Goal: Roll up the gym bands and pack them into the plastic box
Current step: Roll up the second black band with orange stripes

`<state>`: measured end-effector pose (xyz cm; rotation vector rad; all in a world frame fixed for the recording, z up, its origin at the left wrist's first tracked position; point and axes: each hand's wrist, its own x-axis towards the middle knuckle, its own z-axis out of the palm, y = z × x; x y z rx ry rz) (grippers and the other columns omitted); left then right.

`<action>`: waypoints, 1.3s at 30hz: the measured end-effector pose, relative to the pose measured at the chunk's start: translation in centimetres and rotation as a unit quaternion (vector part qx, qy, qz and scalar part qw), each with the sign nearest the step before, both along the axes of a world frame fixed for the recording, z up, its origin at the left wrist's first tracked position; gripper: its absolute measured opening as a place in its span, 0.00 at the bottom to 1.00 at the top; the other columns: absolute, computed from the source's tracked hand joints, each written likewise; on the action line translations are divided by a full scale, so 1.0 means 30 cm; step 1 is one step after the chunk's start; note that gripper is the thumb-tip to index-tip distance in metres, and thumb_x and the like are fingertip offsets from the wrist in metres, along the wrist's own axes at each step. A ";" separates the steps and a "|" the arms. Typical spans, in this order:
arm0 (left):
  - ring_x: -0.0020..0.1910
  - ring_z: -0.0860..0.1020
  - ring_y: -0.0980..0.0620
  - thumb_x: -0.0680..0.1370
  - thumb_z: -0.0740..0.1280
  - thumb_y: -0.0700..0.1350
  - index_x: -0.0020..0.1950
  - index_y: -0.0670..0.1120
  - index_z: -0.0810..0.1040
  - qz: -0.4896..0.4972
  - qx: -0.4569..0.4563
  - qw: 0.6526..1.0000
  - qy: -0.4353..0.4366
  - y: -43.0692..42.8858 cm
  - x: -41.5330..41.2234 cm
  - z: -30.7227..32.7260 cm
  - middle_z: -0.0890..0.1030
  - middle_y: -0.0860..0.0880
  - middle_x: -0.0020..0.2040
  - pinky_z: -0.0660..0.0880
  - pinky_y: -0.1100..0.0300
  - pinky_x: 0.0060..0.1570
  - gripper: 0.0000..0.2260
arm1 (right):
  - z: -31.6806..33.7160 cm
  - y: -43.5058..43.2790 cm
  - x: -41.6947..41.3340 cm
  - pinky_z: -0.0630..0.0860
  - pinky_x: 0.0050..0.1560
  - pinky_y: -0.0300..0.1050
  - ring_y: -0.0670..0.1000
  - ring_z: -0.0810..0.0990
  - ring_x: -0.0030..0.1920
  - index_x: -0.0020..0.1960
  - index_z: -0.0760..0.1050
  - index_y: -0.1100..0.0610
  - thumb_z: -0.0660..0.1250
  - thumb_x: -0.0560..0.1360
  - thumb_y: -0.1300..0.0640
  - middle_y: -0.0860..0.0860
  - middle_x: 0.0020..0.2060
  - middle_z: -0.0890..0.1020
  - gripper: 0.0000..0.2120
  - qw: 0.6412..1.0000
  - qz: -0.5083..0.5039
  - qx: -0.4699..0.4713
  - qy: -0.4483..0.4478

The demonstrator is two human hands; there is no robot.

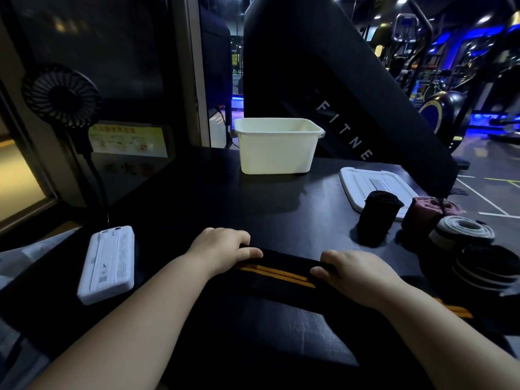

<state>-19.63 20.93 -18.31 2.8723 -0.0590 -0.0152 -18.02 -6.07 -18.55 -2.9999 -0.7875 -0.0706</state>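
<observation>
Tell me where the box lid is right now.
Head view, right side: the white lid lies flat on the table, right of the plastic box, behind the black roll.

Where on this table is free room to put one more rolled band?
The widest bare patch of table lies between the box, the left hand and the right hand. A smaller one lies between the power bank and the left hand. The right side is crowded: the lid and the rolled bands cluster there.

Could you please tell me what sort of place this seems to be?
Most likely a gym: exercise machines stand under blue lights behind, a black panel is lettered "FITNE", and rolled bands sit on the table.
</observation>
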 end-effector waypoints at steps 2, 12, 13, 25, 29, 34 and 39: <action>0.49 0.73 0.49 0.75 0.60 0.68 0.44 0.50 0.75 -0.003 0.039 0.999 0.004 -0.016 0.008 0.012 0.75 0.54 0.39 0.66 0.57 0.50 0.21 | 0.015 0.001 0.004 0.70 0.43 0.46 0.55 0.78 0.51 0.51 0.73 0.51 0.55 0.77 0.33 0.50 0.47 0.80 0.23 1.000 -0.001 -0.008 0.009; 0.52 0.76 0.50 0.77 0.64 0.61 0.55 0.55 0.71 -0.018 -0.024 0.997 -0.066 -0.151 -0.082 0.028 0.75 0.55 0.51 0.74 0.55 0.52 0.13 | 0.054 -0.003 0.048 0.77 0.50 0.48 0.54 0.79 0.52 0.52 0.77 0.48 0.61 0.76 0.37 0.51 0.49 0.81 0.17 0.997 0.000 -0.041 0.064; 0.52 0.76 0.52 0.75 0.64 0.65 0.57 0.56 0.71 -0.025 -0.031 0.999 -0.034 -0.156 -0.095 0.021 0.74 0.56 0.52 0.74 0.56 0.51 0.17 | 0.053 0.001 0.049 0.77 0.50 0.48 0.55 0.79 0.52 0.52 0.77 0.49 0.61 0.76 0.38 0.52 0.48 0.81 0.16 0.997 -0.003 -0.041 0.070; 0.71 0.63 0.48 0.81 0.59 0.55 0.70 0.53 0.69 -0.024 0.005 0.996 -0.083 -0.232 0.069 0.008 0.69 0.53 0.70 0.60 0.51 0.68 0.17 | 0.019 0.098 0.122 0.67 0.45 0.43 0.59 0.78 0.56 0.50 0.77 0.58 0.60 0.80 0.45 0.57 0.48 0.81 0.16 0.940 -0.253 0.194 0.120; 0.71 0.65 0.46 0.82 0.53 0.61 0.71 0.55 0.69 -0.046 -0.019 0.999 0.010 -0.304 0.123 0.000 0.70 0.53 0.71 0.62 0.48 0.67 0.21 | 0.035 0.124 0.156 0.72 0.54 0.45 0.61 0.78 0.59 0.56 0.77 0.64 0.57 0.82 0.49 0.62 0.56 0.80 0.19 0.917 -0.291 0.231 0.147; 0.73 0.61 0.48 0.81 0.53 0.61 0.75 0.54 0.64 -0.046 0.022 0.999 0.010 -0.314 0.148 -0.032 0.64 0.53 0.75 0.60 0.49 0.69 0.23 | 0.110 0.087 0.202 0.68 0.33 0.42 0.50 0.71 0.33 0.38 0.69 0.56 0.57 0.82 0.54 0.54 0.36 0.73 0.14 0.914 -0.229 0.186 0.278; 0.77 0.55 0.49 0.82 0.53 0.60 0.78 0.54 0.59 -0.054 0.011 0.998 0.007 -0.311 0.150 -0.052 0.58 0.53 0.78 0.52 0.48 0.75 0.25 | 0.127 0.018 0.218 0.68 0.25 0.36 0.48 0.72 0.21 0.41 0.75 0.60 0.66 0.79 0.54 0.54 0.29 0.74 0.12 0.918 -0.187 0.169 0.306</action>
